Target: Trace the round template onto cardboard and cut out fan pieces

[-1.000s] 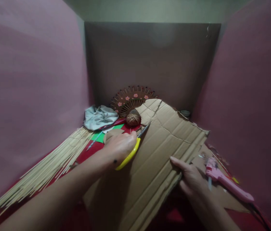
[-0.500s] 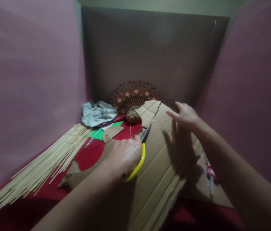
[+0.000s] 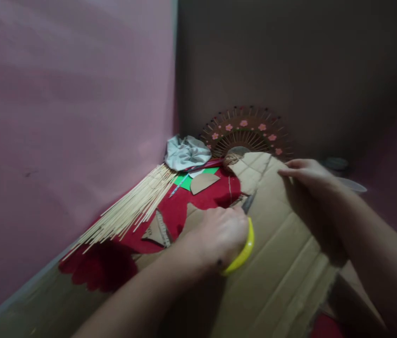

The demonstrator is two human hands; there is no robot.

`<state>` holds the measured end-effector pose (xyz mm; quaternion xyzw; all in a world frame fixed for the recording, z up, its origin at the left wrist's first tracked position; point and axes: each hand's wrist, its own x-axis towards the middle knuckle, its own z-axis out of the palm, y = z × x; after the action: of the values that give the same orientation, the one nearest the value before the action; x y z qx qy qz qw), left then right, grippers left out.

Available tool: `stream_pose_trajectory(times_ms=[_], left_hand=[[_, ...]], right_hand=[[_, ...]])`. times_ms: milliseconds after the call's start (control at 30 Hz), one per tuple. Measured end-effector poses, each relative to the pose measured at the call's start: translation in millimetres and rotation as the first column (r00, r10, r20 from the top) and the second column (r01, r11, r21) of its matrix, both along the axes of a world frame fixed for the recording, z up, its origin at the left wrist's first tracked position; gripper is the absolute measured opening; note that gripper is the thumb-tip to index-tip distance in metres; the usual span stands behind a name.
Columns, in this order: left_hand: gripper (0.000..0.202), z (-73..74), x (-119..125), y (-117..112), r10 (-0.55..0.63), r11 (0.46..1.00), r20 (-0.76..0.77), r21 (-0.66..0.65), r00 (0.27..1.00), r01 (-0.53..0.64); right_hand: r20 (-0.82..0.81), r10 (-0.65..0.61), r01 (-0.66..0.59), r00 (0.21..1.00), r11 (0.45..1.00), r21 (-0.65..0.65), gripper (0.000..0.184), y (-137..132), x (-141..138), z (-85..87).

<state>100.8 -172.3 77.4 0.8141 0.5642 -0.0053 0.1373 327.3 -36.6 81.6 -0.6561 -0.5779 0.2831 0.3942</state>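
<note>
My left hand (image 3: 224,232) is closed around the yellow-handled scissors (image 3: 246,254), whose dark blades point away from me over a large sheet of corrugated cardboard (image 3: 272,253). The blades lie at the sheet's left side, close to a dark line running up to its far edge; how far they are apart I cannot make out. With thumb and fingers my right hand (image 3: 307,173) grips the cardboard's far right edge. The sheet is tilted, its far end raised. Partly behind it sits a ball of twine (image 3: 232,158).
A decorated fan (image 3: 243,124) stands against the dark back wall. Left lie grey gathered fabric (image 3: 187,153), a bundle of thin sticks (image 3: 128,211), green paper (image 3: 184,182), a half-round cardboard piece (image 3: 204,183) and a cardboard scrap (image 3: 156,230) on red cloth (image 3: 224,192). Pink walls flank both sides.
My right hand, spread above the cardboard before, has come down and taken hold of its edge. The camera has turned left, so everything appears shifted right. The left hand still holds the scissors.
</note>
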Motion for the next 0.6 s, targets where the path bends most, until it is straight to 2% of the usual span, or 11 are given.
stream_pose_trajectory(times_ms=[33, 100, 167, 267, 333, 433, 600], left_hand=[[0.021, -1.5, -7.2, 0.6, -0.009, 1.0, 0.007, -0.001, 1.0, 0.009], [0.014, -6.7, -23.7, 2.9, -0.038, 0.999, 0.029, -0.011, 0.999, 0.038], [0.011, -13.9, -40.4, 6.7, 0.002, 0.989, 0.17, -0.147, 0.985, 0.023], [0.012, -23.4, -58.6, 12.5, 0.025, 0.924, 0.444, -0.353, 0.895, 0.15], [0.012, -25.5, -63.1, 14.7, 0.047, 0.886, 0.524, -0.415, 0.85, 0.207], [0.008, -22.6, -60.6, 15.6, 0.111, 0.864, 0.536, -0.468, 0.837, 0.185], [0.008, -16.1, -50.6, 14.0, 0.168, 0.859, 0.461, -0.502, 0.871, 0.101]], right_hand=[[0.061, 0.054, -0.055, 0.997, 0.998, 0.007, 0.02, 1.6, -4.3, -0.9], [0.108, 0.081, -0.084, 0.991, 0.996, 0.024, 0.014, 5.0, -12.8, -3.3], [0.141, 0.1, -0.105, 0.985, 0.994, 0.025, 0.012, 8.9, -19.6, -6.9], [0.168, 0.119, -0.126, 0.979, 0.992, 0.03, 0.013, 13.1, -24.6, -14.1], [0.182, 0.126, -0.134, 0.975, 0.99, 0.031, 0.013, 14.3, -25.1, -18.5], [0.201, 0.135, -0.142, 0.97, 0.99, 0.022, 0.014, 15.2, -24.3, -23.0], [0.226, 0.137, -0.141, 0.964, 0.99, 0.0, 0.019, 17.8, -24.1, -27.8]])
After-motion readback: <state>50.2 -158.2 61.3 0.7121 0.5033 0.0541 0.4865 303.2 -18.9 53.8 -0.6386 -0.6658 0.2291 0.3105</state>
